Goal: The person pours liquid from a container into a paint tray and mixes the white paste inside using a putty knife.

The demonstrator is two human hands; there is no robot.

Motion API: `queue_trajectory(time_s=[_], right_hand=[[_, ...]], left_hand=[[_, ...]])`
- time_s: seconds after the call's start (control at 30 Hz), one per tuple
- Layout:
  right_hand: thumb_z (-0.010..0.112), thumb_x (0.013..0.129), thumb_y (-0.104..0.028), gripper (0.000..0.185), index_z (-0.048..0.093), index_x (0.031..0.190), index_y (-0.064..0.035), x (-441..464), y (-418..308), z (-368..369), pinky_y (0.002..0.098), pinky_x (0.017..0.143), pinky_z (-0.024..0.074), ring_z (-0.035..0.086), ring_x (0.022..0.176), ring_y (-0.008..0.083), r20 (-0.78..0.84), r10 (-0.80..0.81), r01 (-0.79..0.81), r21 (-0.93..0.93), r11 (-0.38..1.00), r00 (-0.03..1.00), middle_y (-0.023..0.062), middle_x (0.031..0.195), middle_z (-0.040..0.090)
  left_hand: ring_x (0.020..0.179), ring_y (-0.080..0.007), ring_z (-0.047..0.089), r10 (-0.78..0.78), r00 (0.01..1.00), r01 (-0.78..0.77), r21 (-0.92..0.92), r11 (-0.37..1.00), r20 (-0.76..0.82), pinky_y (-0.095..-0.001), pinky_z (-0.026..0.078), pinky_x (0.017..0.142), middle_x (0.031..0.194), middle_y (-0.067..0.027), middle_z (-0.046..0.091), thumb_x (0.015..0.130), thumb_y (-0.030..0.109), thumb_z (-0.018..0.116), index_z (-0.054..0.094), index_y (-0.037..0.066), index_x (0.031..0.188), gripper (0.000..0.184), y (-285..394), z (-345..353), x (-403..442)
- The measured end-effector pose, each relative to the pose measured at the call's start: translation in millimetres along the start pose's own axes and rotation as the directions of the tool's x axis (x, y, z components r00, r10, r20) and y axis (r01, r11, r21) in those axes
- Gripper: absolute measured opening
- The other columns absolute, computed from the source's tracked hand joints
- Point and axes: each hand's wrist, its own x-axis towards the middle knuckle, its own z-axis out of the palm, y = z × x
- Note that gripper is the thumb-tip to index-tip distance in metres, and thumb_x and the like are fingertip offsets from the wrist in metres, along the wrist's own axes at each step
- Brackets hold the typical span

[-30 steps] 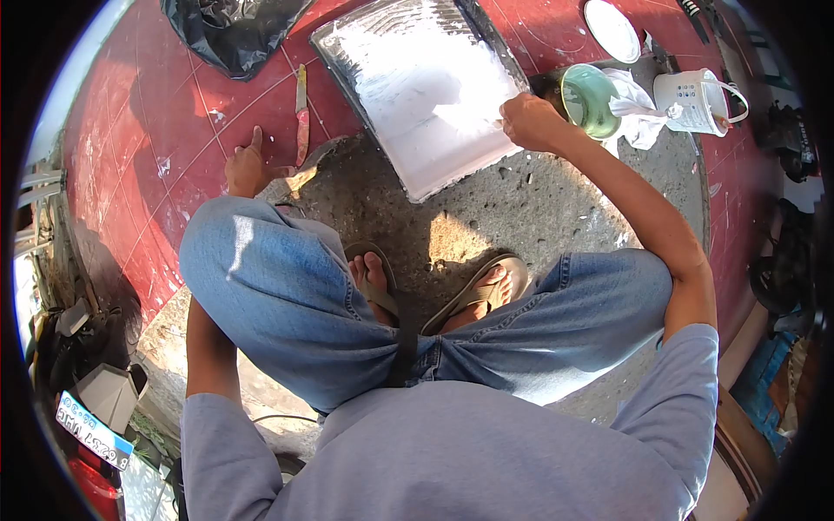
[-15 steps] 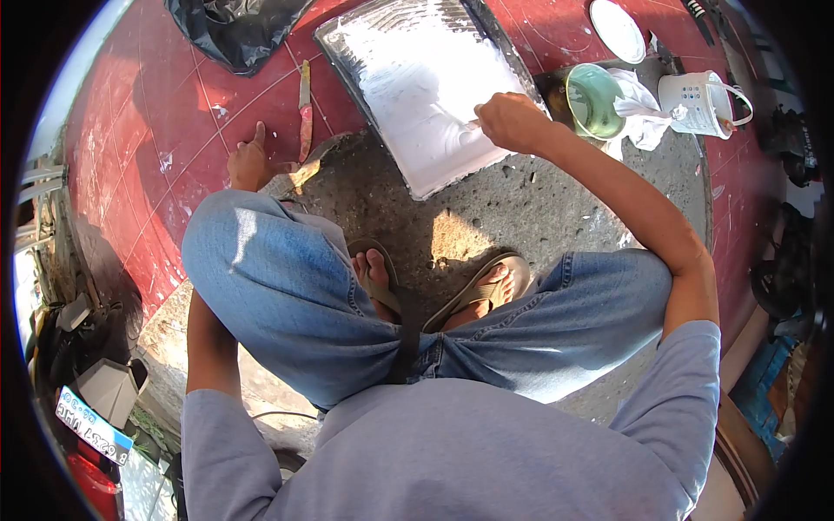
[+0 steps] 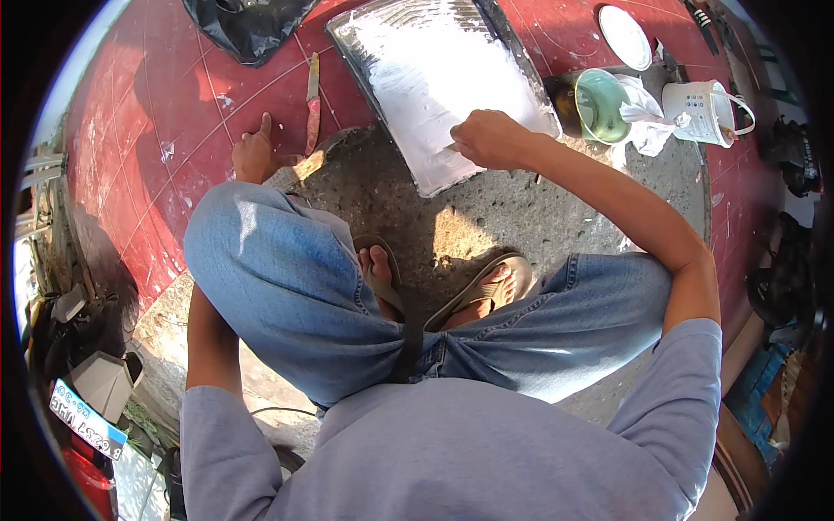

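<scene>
A black tray [image 3: 365, 65] with ridges at its far end is coated with white paint. My right hand [image 3: 486, 140] is closed over the tray's near part, fingers wrapped round a small thing that I cannot make out; only a short tip shows at the fingertips. My left hand [image 3: 254, 158] rests beyond the left knee, on or just above the red tiles, its index finger stretched out and nothing seen in it. Just right of that hand lies a knife [image 3: 313, 108] with a red handle.
A green container [image 3: 602, 106], a crumpled white cloth [image 3: 647, 126] and a white bucket [image 3: 699, 113] stand right of the tray. Behind them lies a white lid [image 3: 625, 37]. A black plastic bag [image 3: 250, 26] is at the back left.
My right hand has moved left across the tray's near part, over the white paint. My left hand stays in nearly the same place, and the view has shifted slightly.
</scene>
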Motion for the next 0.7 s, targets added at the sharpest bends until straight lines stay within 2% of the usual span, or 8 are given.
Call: queue_trajectory(time_s=[0.07, 0.17, 0.2, 0.3, 0.47, 0.57, 0.6, 0.7], right_hand=[[0.051, 0.074, -0.011, 0.015, 0.060, 0.080, -0.0007, 1, 5, -2, 0.0419, 0.071, 0.0458, 0.059, 0.079, 0.0329, -0.036, 0.018, -0.020, -0.045, 0.999, 0.999, 0.0199, 0.077, 0.059], [0.051, 0.074, -0.011, 0.014, 0.061, 0.079, -0.0013, 1, -5, 10, 0.0419, 0.069, 0.0459, 0.059, 0.078, 0.0323, 0.060, -0.030, 0.036, -0.103, 0.994, 0.998, 0.0184, 0.077, 0.060], [0.050, 0.073, -0.007, 0.013, 0.060, 0.078, -0.0012, 7, -11, 12, 0.0419, 0.069, 0.0458, 0.060, 0.077, 0.0318, 0.075, -0.108, 0.113, -0.068, 0.991, 0.991, 0.0183, 0.077, 0.060], [0.048, 0.071, -0.004, 0.014, 0.060, 0.077, 0.0005, 8, -12, 5, 0.0419, 0.068, 0.0460, 0.060, 0.076, 0.0327, -0.071, -0.100, 0.102, 0.036, 0.994, 0.992, 0.0199, 0.076, 0.059], [0.049, 0.074, -0.007, 0.013, 0.060, 0.074, 0.0009, 13, -19, 13, 0.0422, 0.067, 0.0460, 0.059, 0.074, 0.0338, 0.065, -0.112, 0.115, -0.034, 0.993, 0.992, 0.0196, 0.075, 0.059], [0.046, 0.077, -0.011, 0.017, 0.057, 0.074, 0.0008, 13, -20, 3, 0.0451, 0.069, 0.0439, 0.058, 0.074, 0.0344, -0.042, -0.101, 0.104, 0.083, 0.991, 0.994, 0.0209, 0.069, 0.058], [0.045, 0.077, -0.010, 0.017, 0.057, 0.073, 0.0015, 17, -11, 12, 0.0449, 0.069, 0.0438, 0.058, 0.074, 0.0344, -0.102, -0.100, 0.103, 0.020, 0.994, 0.990, 0.0208, 0.070, 0.058], [0.049, 0.075, -0.010, 0.016, 0.060, 0.075, 0.0014, 17, -19, 22, 0.0417, 0.067, 0.0463, 0.060, 0.075, 0.0341, -0.027, -0.127, 0.126, -0.010, 0.992, 0.992, 0.0209, 0.074, 0.060]], left_hand=[[0.089, -0.0304, 0.058, -0.007, 1.000, 0.007, -0.011, 1.000, 0.017, -0.0389, 0.046, 0.073, 0.087, -0.0162, 0.062, 0.051, 0.050, 0.076, 0.024, 0.005, 0.134, 0.107, 1, 0, -1], [0.090, -0.0303, 0.058, -0.002, 1.000, 0.002, -0.020, 1.000, 0.002, -0.0388, 0.046, 0.074, 0.087, -0.0153, 0.063, 0.052, 0.049, 0.076, 0.024, 0.005, 0.134, 0.107, -1, 3, 1], [0.090, -0.0304, 0.057, 0.000, 1.000, 0.000, -0.023, 1.000, -0.001, -0.0389, 0.046, 0.074, 0.087, -0.0154, 0.063, 0.052, 0.048, 0.076, 0.024, 0.006, 0.134, 0.106, -2, 4, 2], [0.086, -0.0298, 0.059, 0.014, 1.000, -0.014, -0.003, 1.000, -0.027, -0.0389, 0.048, 0.070, 0.087, -0.0160, 0.062, 0.049, 0.057, 0.073, 0.027, 0.008, 0.134, 0.108, -6, 10, 3], [0.083, -0.0297, 0.060, 0.013, 0.999, -0.013, 0.002, 1.000, -0.041, -0.0388, 0.049, 0.068, 0.086, -0.0165, 0.061, 0.048, 0.060, 0.072, 0.028, 0.010, 0.134, 0.109, -7, 12, 5], [0.082, -0.0298, 0.060, 0.016, 0.999, -0.015, 0.021, 1.000, -0.037, -0.0386, 0.049, 0.068, 0.086, -0.0166, 0.061, 0.048, 0.060, 0.072, 0.027, 0.011, 0.134, 0.109, -8, 15, 4], [0.082, -0.0298, 0.060, 0.016, 0.999, -0.015, 0.027, 1.000, -0.038, -0.0385, 0.049, 0.069, 0.085, -0.0167, 0.061, 0.048, 0.060, 0.072, 0.027, 0.010, 0.134, 0.109, -8, 15, 4], [0.082, -0.0301, 0.060, 0.021, 0.999, -0.021, 0.027, 0.999, -0.036, -0.0383, 0.049, 0.069, 0.085, -0.0173, 0.061, 0.049, 0.060, 0.072, 0.026, 0.010, 0.134, 0.109, -5, 9, 3]])
